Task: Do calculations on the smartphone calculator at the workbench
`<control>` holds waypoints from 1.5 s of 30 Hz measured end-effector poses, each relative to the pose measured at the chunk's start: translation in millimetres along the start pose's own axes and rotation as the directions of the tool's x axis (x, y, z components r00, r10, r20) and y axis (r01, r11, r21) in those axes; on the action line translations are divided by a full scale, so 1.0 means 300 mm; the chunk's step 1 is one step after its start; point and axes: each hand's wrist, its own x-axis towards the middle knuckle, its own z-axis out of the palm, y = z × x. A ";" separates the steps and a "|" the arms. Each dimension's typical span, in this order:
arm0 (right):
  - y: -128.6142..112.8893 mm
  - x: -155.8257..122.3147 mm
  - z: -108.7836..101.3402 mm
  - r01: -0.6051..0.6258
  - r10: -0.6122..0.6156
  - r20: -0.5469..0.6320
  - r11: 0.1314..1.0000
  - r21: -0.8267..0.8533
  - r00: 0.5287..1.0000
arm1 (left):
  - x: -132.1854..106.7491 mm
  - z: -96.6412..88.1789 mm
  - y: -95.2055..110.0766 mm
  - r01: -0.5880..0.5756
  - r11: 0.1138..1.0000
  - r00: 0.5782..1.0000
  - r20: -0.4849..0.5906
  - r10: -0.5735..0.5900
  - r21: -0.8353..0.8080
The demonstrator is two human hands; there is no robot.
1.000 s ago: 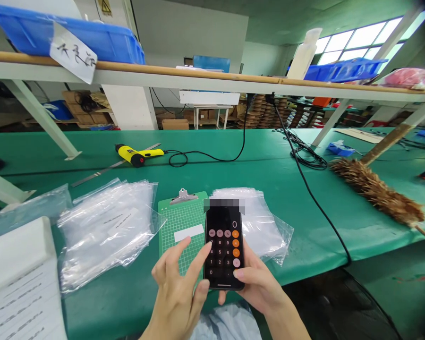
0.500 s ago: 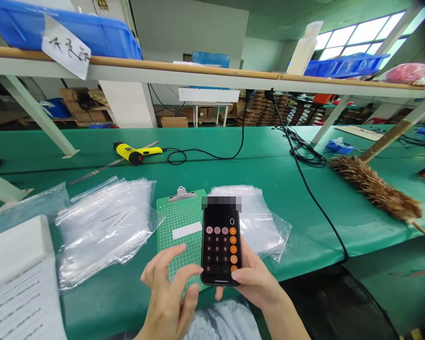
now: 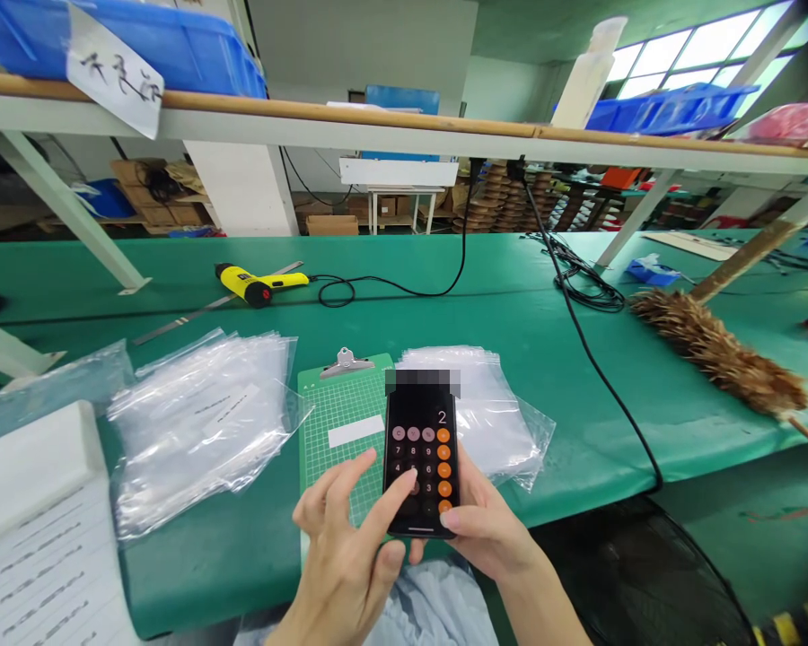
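Note:
My right hand (image 3: 488,529) is wrapped round the lower end of a black phone (image 3: 423,453) that shows a calculator with a 2 on its display. It holds the phone upright above the front edge of the green table (image 3: 512,314). My left hand (image 3: 343,556) has its fingers spread, and its forefinger touches the keypad near the middle of the screen. Behind the phone lies a green clipboard (image 3: 340,417) with a white label, and a stack of clear plastic bags (image 3: 495,413) lies to the right of it.
A larger heap of clear bags (image 3: 202,422) lies at the left, beside printed sheets (image 3: 40,556). A yellow tool (image 3: 256,283) with a black cable (image 3: 599,377) lies further back. A feather duster (image 3: 720,354) rests at the right. Blue bins (image 3: 175,54) stand on the overhead shelf.
My left forefinger has reached onto the keypad, and the display has gone from 0 to 2. The phone and my right hand have hardly moved.

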 end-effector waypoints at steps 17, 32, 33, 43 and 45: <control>-0.006 0.000 -0.009 -0.003 0.003 -0.008 1.000 -0.009 1.000 | -0.031 -0.011 -0.044 -0.163 0.986 0.985 0.060 0.161 0.024; 0.013 0.040 -0.015 -0.063 0.085 -0.291 0.995 0.083 0.953 | -0.060 -0.021 -0.044 -0.075 0.991 0.996 -0.048 0.070 -0.113; 0.016 0.044 -0.016 -0.070 0.097 -0.303 0.993 0.097 0.948 | -0.060 -0.018 -0.041 -0.061 0.992 0.996 -0.072 0.053 -0.114; -0.009 0.037 -0.008 -0.048 0.086 -0.214 0.983 0.176 0.973 | -0.059 0.000 -0.038 -0.014 0.991 0.999 0.027 0.018 -0.132; -0.008 0.031 -0.007 -0.050 0.080 -0.195 0.986 0.158 0.978 | -0.056 0.007 -0.038 -0.016 0.995 0.999 0.049 0.021 -0.100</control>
